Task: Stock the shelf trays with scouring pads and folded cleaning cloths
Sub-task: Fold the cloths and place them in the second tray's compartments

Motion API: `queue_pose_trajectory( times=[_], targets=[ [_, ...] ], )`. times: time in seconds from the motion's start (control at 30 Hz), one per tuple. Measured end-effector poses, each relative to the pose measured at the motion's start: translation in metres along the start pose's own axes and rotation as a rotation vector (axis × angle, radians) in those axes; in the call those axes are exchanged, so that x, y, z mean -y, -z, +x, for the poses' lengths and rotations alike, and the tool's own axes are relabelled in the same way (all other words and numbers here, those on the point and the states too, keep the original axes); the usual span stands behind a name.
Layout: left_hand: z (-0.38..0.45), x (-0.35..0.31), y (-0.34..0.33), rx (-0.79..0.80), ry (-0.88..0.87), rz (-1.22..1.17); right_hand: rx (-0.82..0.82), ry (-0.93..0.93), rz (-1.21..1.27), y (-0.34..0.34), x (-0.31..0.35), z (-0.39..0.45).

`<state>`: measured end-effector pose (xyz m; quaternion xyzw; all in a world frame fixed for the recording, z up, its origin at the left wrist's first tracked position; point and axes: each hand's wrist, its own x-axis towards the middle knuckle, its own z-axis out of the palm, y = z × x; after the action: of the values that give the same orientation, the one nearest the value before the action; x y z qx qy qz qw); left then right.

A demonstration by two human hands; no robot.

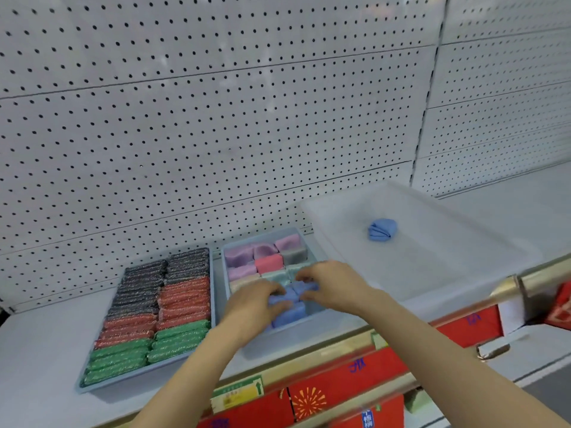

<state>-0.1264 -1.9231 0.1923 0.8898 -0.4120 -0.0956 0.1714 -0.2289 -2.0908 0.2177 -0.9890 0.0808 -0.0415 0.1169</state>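
Both hands, left (251,307) and right (332,284), pinching folded blue cleaning cloths (290,304), tucking them snugly into pale blue plastic tray (309,319).

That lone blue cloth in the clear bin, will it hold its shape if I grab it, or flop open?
The blue cloth looks loosely bundled, with soft folds showing, so it will probably sag or partly unfold when lifted. It seems light for its size. Lying alone on the smooth floor of the clear bin, it would likely slide if pushed rather than roll.
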Motion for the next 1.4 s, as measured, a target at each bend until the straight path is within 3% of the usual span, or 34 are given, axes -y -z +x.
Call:
queue_pose_trajectory(
  times=[0.13, 0.3, 0.47, 0.7, 0.83, 1.07, 1.23, 1.4],
  targets=[
    [0.038, -0.04, 0.024, -0.163, -0.169, 0.01, -0.268, -0.079, -0.047, 0.039, -0.033, -0.022],
    [0.117, -0.112, 0.032, -0.162, -0.28, 0.15, -0.393, -0.265, -0.051, 0.074, -0.101, -0.031],
    [0.208, -0.171, 0.0, -0.092, -0.271, 0.245, -0.369, -0.337, -0.149, 0.097, -0.169, -0.023],
    [0.306, -0.213, -0.066, 0.067, -0.095, 0.27, -0.363, -0.328, -0.267, 0.11, -0.246, -0.001],
    [0.329, -0.229, -0.105, 0.182, 0.021, 0.278, -0.404, -0.333, -0.248, 0.106, -0.278, 0.005],
    [0.349, -0.224, -0.138, 0.234, 0.146, 0.248, -0.383, -0.32, -0.183, 0.098, -0.301, 0.009],
    [0.339, -0.221, -0.121, 0.016, 0.048, 0.175, -0.305, -0.331, -0.136, 0.091, -0.294, 0.013],
    [0.304, -0.217, -0.057, -0.106, -0.11, 0.137, -0.235, -0.357, -0.005, 0.085, -0.271, 0.016]
  ],
)
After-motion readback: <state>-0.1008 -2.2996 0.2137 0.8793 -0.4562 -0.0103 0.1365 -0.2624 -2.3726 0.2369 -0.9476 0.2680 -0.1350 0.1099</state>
